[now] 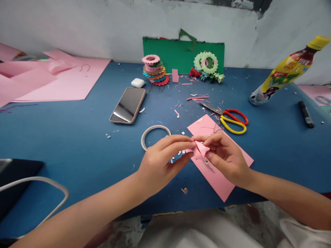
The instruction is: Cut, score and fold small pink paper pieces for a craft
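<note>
Between both hands is a small folded pink paper bow (pixel 200 150), held just above the table. My left hand (pixel 165 158) pinches its left side with fingertips and thumb. My right hand (pixel 227 158) grips its right side, thumb below and fingers above. Under the hands lies a pink paper sheet (pixel 222 181), set at an angle. A small metal blade (pixel 210 167) shows partly below the bow; the rest is hidden by the paper and my fingers. A roll of tape (pixel 143 137) lies just behind my left hand.
Scissors (pixel 234 120) with red and yellow handles lie behind my right hand. Farther back are a phone (pixel 128 105), a white earbud case (pixel 138 82), stacked scalloped paper rings (pixel 155 70) and a green board (pixel 169 51). A drink bottle (pixel 281 77) and black marker (pixel 306 113) are at right.
</note>
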Demonstrator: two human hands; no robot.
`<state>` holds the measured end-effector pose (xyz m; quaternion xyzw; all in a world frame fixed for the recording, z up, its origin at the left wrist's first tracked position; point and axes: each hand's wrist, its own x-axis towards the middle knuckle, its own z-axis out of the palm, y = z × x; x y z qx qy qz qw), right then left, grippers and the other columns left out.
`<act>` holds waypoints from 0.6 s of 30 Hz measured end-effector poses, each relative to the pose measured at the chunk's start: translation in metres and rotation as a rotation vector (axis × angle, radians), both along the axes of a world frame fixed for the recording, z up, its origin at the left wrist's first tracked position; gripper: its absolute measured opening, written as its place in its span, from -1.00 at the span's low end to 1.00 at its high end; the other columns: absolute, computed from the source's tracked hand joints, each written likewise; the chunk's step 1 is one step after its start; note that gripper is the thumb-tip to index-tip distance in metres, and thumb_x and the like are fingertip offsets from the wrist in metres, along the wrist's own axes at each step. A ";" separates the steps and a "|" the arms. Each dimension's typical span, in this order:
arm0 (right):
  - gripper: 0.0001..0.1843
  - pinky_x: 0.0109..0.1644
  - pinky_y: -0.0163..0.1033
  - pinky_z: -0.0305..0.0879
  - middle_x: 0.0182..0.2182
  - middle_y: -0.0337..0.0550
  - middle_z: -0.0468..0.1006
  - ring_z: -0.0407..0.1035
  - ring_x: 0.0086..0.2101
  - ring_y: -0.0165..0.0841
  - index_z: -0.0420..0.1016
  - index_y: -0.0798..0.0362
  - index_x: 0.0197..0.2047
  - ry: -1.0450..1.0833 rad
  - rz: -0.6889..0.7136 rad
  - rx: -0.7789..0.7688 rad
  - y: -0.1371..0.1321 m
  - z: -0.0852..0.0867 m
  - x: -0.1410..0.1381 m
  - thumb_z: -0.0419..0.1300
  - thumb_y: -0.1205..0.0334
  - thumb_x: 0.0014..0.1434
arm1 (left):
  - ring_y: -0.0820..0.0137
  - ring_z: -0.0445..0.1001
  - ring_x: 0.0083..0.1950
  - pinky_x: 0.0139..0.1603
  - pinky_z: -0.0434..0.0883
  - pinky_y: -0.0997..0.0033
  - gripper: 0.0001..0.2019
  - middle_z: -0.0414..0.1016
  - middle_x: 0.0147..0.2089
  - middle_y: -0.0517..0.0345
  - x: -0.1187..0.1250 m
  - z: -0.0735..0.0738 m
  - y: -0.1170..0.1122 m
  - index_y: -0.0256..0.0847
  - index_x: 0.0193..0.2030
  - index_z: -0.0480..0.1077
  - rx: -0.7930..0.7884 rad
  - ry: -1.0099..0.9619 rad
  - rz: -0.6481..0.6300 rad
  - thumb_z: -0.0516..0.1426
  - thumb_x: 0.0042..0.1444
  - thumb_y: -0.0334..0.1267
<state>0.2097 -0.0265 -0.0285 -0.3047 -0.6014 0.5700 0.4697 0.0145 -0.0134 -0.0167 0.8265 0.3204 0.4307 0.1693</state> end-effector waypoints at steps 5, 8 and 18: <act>-0.83 0.00 -0.21 0.38 0.02 -0.09 0.41 0.38 -0.06 -0.38 0.33 -0.03 -0.12 -0.033 0.054 -0.017 0.000 0.001 0.002 0.11 0.34 0.21 | 0.44 0.49 -0.18 -0.16 0.45 0.45 -0.80 0.51 -0.17 0.05 -0.002 -0.002 0.003 -0.21 -0.14 0.39 0.084 0.061 -0.037 0.18 0.08 -0.47; -0.84 -0.09 -0.24 0.42 -0.01 -0.08 0.43 0.42 -0.12 -0.39 0.34 -0.02 -0.12 -0.064 0.055 0.003 0.001 0.002 0.003 0.13 0.30 0.21 | 0.43 0.49 -0.19 -0.17 0.45 0.44 -0.82 0.51 -0.18 0.06 -0.003 -0.002 0.004 -0.20 -0.15 0.39 0.097 0.076 -0.051 0.18 0.09 -0.45; -0.81 -0.07 -0.20 0.42 -0.13 -0.07 0.50 0.39 -0.06 -0.33 0.37 0.00 -0.10 -0.226 -0.026 0.271 0.004 0.007 0.005 0.10 0.34 0.20 | 0.44 0.49 -0.17 -0.15 0.45 0.47 -0.81 0.51 -0.19 0.09 -0.007 -0.001 0.004 -0.20 -0.16 0.38 0.117 0.101 -0.115 0.18 0.08 -0.46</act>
